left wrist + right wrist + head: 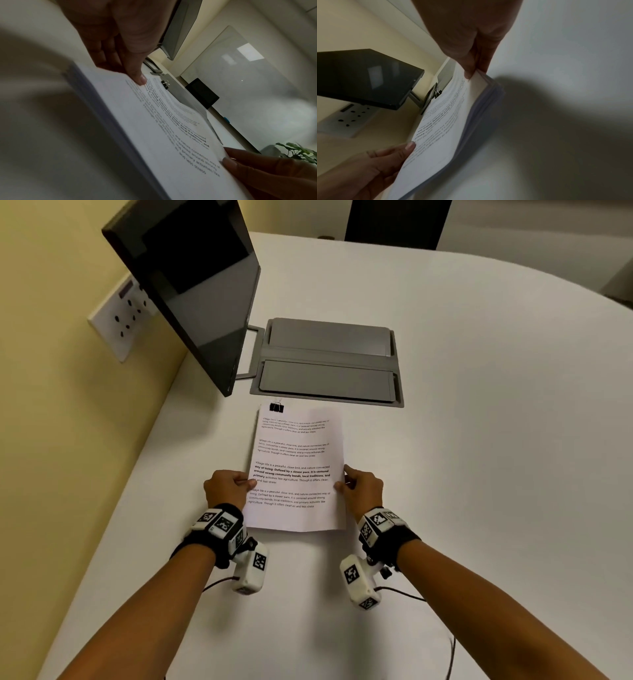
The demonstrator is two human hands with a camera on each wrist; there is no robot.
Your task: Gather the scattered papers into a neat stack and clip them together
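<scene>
Several printed sheets form 1 stack of papers (298, 470) on the white table (445, 440), squared up, with the near end lifted off the surface, as both wrist views show. A black binder clip (276, 407) sits at the far left corner of the stack, its wire handles showing; it appears clamped on that corner.

Both hands hold the stack by its long edges, near the lower half. On the left edge, the left hand (227, 487) pinches the sheets, thumb on top over the text and fingers curled underneath. On the right edge, the right hand (363, 487) does the same, thumb on the top page and fingers behind.

Just beyond the clip, a grey 2-flap cable hatch (329, 361) is set into the table. A dark monitor (191, 289) leans over the table at far left, and a white socket plate (120, 320) is on the yellow wall beside it. Cables trail from the wrist cameras across the near table.
</scene>
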